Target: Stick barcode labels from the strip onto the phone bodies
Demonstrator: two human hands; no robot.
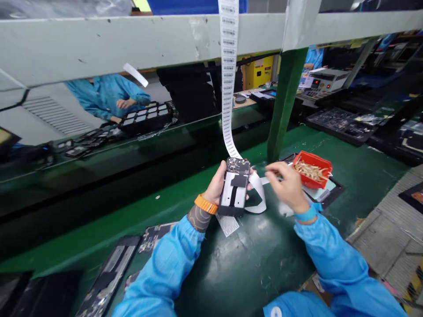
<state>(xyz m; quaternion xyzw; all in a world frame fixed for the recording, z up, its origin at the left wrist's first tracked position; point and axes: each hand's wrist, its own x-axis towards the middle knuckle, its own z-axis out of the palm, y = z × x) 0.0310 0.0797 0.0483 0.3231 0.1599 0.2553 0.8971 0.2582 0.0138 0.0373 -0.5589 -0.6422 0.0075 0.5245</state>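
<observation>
My left hand (215,184) is wrapped round an opened smartphone (234,187), its circuit board at the top and its pale inner frame facing me. A long strip of barcode labels (228,83) hangs down behind the phone's top end. White backing strip (259,193) loops out at the phone's right side. Apart from the phone, to its right, my right hand (287,185) is raised with thumb and forefinger tips close together. Whatever may be between those fingertips is too small to make out. A small printed sheet (228,224) lies on the green table below the phone.
A red bin (312,169) of beige finger cots or similar pieces stands right. Opened phone bodies (109,273) lie at lower left. A green post (286,101) and a white crossbeam (99,48) stand ahead. Beyond, a person in blue sleeves (109,94) works by a black tray (147,119).
</observation>
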